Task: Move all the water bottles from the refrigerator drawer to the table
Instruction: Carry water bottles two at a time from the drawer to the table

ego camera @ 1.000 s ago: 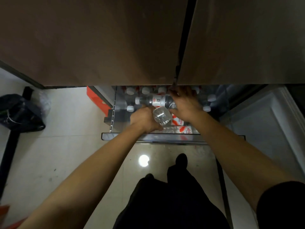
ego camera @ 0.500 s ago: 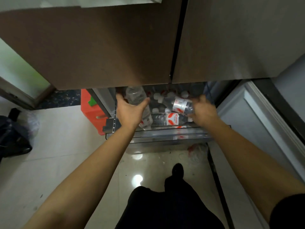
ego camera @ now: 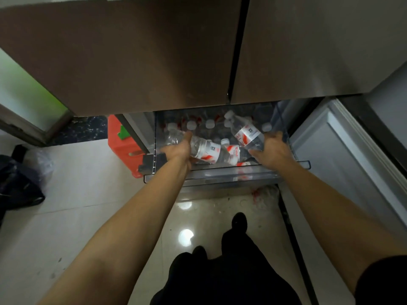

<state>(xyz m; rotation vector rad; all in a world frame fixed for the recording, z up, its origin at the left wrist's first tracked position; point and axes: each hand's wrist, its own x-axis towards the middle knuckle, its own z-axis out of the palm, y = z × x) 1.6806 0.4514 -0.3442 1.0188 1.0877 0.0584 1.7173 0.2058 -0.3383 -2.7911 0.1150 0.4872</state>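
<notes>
The refrigerator drawer (ego camera: pixel 231 176) is pulled out below the closed fridge doors and holds several clear water bottles with white caps and red-white labels. My left hand (ego camera: pixel 178 150) grips one bottle (ego camera: pixel 202 148), which lies tilted across the drawer's left side. My right hand (ego camera: pixel 272 150) grips another bottle (ego camera: pixel 247 133) by its lower end, its cap pointing up and left. More bottles (ego camera: pixel 210 124) stand upright at the back; another lies flat (ego camera: pixel 233 150) between my hands.
The two brown fridge doors (ego camera: pixel 154 51) hang over the drawer's back. An orange object (ego camera: pixel 123 144) stands left of the drawer. A dark bag (ego camera: pixel 17 181) lies on the tiled floor at the far left. A grey panel (ego camera: pixel 343 155) flanks the right. My legs are below.
Both hands have lifted their bottles a little and tilted them. The left bottle now lies more across the drawer; the right bottle is raised with its cap pointing up.
</notes>
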